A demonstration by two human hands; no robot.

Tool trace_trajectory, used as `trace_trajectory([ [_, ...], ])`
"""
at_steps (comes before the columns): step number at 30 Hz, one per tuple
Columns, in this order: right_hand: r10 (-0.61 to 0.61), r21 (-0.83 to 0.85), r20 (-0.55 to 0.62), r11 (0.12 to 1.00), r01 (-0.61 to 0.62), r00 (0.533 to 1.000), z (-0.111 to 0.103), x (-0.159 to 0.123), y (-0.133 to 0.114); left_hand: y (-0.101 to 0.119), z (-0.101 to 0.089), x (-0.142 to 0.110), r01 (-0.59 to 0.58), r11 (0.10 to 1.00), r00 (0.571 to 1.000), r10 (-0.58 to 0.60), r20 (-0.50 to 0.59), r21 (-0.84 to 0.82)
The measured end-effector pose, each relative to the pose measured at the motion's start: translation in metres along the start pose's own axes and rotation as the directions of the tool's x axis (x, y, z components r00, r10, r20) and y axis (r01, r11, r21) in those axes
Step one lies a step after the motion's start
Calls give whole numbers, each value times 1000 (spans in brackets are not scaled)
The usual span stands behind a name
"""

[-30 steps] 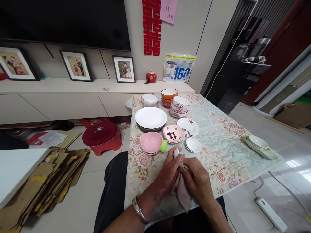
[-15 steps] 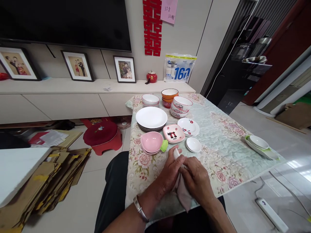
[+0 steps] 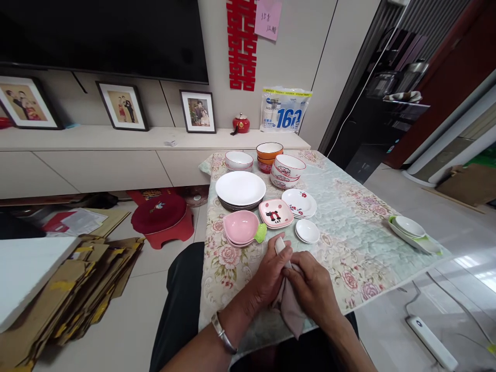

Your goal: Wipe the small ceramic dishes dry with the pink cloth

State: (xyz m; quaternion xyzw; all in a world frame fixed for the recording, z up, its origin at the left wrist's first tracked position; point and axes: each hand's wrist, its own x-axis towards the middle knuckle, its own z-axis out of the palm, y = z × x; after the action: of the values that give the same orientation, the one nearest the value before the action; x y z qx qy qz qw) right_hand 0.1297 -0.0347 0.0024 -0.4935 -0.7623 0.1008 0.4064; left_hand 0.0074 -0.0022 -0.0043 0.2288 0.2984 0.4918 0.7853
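Observation:
My left hand (image 3: 271, 268) is closed around a smooth white piece of tableware (image 3: 279, 245); only a narrow part shows, so its exact kind is unclear. Bunched in my closed right hand (image 3: 313, 287) is a greyish-pink cloth (image 3: 292, 307), pressed against the white piece and hanging towards my lap. Just beyond my hands lie small white dishes (image 3: 307, 231), a pink bowl (image 3: 241, 227) with a green leaf-shaped handle, and a square cat-print dish (image 3: 276, 213).
Farther back on the flowered tablecloth (image 3: 372, 248) stand white plates (image 3: 240, 187), flower-print plates (image 3: 299, 202), orange bowls (image 3: 269, 150) and white patterned bowls (image 3: 289, 168). A long green-edged dish (image 3: 414, 238) holds a white bowl at the right. A red stool (image 3: 163, 219) stands left.
Both hands keep their hold on the white piece and the cloth, with only slight shifts in the fingers and the cloth's folds. The dishes stay in place; the view shifts slightly.

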Motion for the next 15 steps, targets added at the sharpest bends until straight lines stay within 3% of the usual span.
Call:
trace_trajectory([
  [2,6,28,1,1000,-6,1000,3,-1,1,0,0,-1,-34,999,999,35,-12,23],
  [5,-97,-74,21,992,99,995,6,-3,7,-2,-2,3,-19,998,1000,19,-11,-53],
  [8,-177,-173,53,968,184,983,5,-1,10,-2,-3,7,54,984,999,-52,12,-172],
  [11,-157,-182,56,969,165,986,1,2,7,0,-1,8,130,970,991,-127,29,-204],
  [15,-120,-243,29,962,123,992,1,4,1,-1,-1,4,-13,999,1000,12,-25,-42],
])
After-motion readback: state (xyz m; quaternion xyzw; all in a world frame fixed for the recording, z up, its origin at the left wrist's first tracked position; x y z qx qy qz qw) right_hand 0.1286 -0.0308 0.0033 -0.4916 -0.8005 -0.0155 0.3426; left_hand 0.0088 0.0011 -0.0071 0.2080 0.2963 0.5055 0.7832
